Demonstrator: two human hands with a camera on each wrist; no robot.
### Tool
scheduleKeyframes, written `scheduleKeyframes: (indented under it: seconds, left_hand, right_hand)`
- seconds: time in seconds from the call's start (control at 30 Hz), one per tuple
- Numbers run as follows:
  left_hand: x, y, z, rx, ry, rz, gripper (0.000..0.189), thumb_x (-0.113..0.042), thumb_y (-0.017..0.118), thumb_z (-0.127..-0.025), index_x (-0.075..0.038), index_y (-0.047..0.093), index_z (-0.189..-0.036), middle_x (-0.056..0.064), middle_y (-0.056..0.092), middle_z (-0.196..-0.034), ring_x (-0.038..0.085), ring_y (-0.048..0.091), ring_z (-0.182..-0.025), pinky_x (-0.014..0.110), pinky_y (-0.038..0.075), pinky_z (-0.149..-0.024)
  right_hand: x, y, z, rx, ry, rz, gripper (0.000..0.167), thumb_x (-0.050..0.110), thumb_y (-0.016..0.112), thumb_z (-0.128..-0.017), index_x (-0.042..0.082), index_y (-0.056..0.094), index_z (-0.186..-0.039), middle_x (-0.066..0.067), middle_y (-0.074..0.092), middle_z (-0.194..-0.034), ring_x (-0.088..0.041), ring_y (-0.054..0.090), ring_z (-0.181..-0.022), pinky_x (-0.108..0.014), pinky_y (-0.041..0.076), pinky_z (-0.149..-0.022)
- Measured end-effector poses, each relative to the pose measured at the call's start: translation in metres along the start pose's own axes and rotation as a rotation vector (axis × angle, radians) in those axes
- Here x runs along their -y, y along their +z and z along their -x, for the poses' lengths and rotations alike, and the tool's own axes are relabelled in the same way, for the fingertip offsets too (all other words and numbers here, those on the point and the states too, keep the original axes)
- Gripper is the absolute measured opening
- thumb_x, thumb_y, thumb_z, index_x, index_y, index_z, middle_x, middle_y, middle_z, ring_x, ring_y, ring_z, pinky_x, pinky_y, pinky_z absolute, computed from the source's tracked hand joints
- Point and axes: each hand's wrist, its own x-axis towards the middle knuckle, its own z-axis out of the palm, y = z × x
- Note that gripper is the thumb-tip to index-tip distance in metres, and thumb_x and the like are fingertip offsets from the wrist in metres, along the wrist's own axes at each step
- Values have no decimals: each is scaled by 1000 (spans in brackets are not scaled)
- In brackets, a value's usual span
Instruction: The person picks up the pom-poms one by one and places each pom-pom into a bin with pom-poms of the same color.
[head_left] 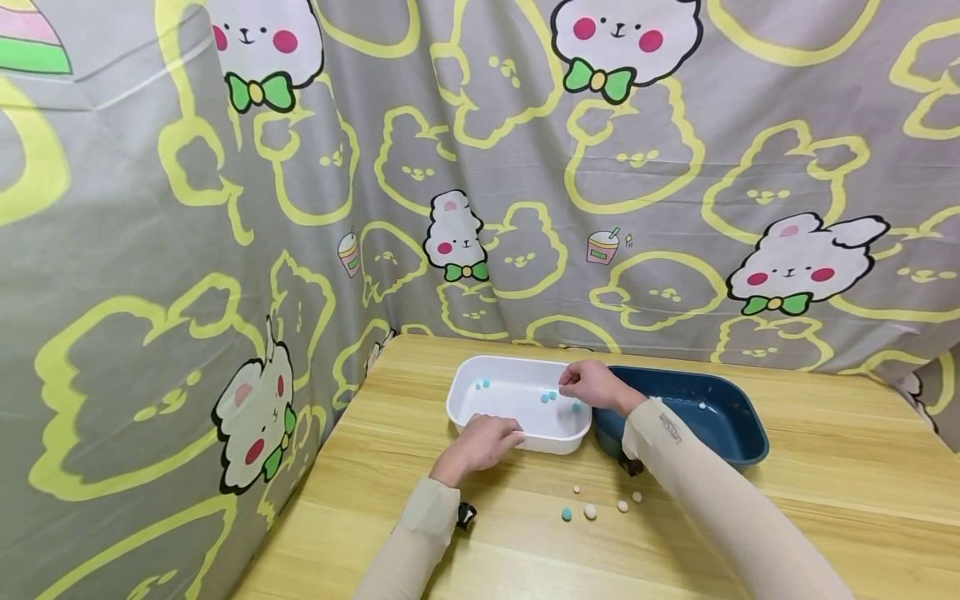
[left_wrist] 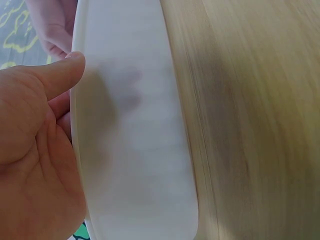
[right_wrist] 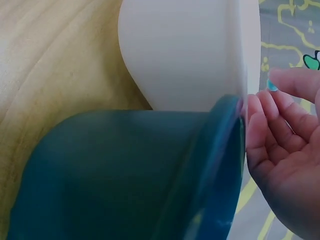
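Note:
My left hand [head_left: 482, 442] grips the near rim of a white plastic basin [head_left: 517, 415]; in the left wrist view its thumb lies over the rim and the fingers show as shadows through the wall. Several small blue balls [head_left: 544, 398] lie inside that basin. Over its right end is my right hand [head_left: 595, 385]. Between thumb and finger it pinches a small blue ball [right_wrist: 271, 85], seen in the right wrist view. A dark blue basin [head_left: 738, 446] stands against the white one on the right, partly behind my right forearm, with a small white ball [head_left: 702, 406] inside.
On the wooden table [head_left: 360, 500], in front of the basins, lie a loose blue ball [head_left: 566, 514] and several white balls [head_left: 590, 512]. A grey patterned curtain [head_left: 525, 167] hangs along the back and left sides of the table.

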Motion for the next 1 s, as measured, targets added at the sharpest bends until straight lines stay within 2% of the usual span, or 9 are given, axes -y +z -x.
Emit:
scheduleKeyframes:
  seconds: [0.1, 0.5, 1.0]
  left_hand:
    - [0, 0, 1, 2, 0, 10, 24, -35, 51, -98, -20, 70, -96, -15, 63, -83, 6, 53, -75, 31, 38, -82]
    - [0, -2, 1, -1, 8, -3, 23, -34, 51, -98, -20, 69, -96, -15, 62, -81, 6, 51, -72, 29, 38, -78]
    - [0, 0, 0, 0, -4, 8, 22, -33, 51, -98, -21, 69, -96, -15, 62, -81, 6, 51, -73, 30, 37, -80]
  right_hand:
    - [-1, 0, -4, -1, 21, -6, 10, 12, 64, -89, 3, 67, -94, -4, 60, -83, -19, 54, -75, -32, 46, -68]
    - [-3, -1, -13, 8, -3, -5, 16, 6, 65, -87, -3, 66, -100, -6, 61, -84, -19, 55, -76, -33, 47, -71]
    - [0, 0, -15, 6, 7, 12, 9, 6, 66, -86, 0, 67, -93, -6, 61, -82, -20, 54, -74, -32, 47, -69]
